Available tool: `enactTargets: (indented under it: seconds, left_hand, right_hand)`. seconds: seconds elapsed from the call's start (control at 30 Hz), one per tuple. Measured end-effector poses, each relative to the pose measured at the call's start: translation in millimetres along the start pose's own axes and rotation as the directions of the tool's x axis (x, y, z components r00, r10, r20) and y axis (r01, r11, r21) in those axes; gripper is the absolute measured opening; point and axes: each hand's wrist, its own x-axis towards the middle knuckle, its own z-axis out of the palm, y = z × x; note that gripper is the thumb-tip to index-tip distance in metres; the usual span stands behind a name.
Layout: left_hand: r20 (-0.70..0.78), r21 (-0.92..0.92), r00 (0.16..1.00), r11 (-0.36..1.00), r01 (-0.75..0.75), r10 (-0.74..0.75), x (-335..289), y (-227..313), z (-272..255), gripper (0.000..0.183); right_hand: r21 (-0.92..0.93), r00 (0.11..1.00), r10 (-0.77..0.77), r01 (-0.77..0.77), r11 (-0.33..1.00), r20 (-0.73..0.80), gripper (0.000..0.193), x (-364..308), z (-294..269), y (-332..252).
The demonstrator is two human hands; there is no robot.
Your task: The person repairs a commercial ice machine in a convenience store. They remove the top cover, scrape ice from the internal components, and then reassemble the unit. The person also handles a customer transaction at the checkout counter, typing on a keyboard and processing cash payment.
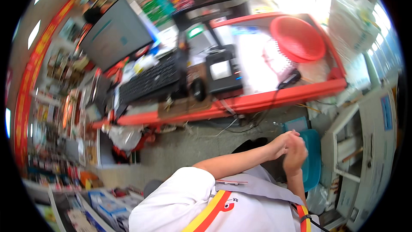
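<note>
My left hand [279,145] and my right hand [295,154] meet in front of me at the right, their fingers bent and pressed together. Whatever lies between the fingers, if anything, is too small or hidden to make out. The right hand is slightly blurred. Just beyond and below them stands a teal plastic bin [312,167] on the floor, with its rim partly covered by my right hand.
A red-edged counter [279,97] carries a monitor [116,34], a keyboard [150,79], a mouse [198,89], a black receipt printer [224,75] and a red basket [297,38]. Cables [257,126] hang below its edge. A pale cabinet [373,146] stands at right; goods shelves fill the left.
</note>
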Motion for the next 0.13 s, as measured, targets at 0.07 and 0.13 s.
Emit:
enactTargets:
  seconds: [0.07,0.13]
  left_hand:
    - [0.182,-0.301,0.974,0.950,-0.079,0.138,-35,-1,-33,0.051]
    - [0.277,-0.195,0.932,0.964,-0.182,0.233,-80,13,-51,0.068]
  right_hand:
    - [0.075,0.859,-0.481,0.475,0.877,0.176,0.030,8,43,-45]
    - [-0.069,0.765,-0.522,0.586,0.808,0.378,0.036,-8,77,-55]
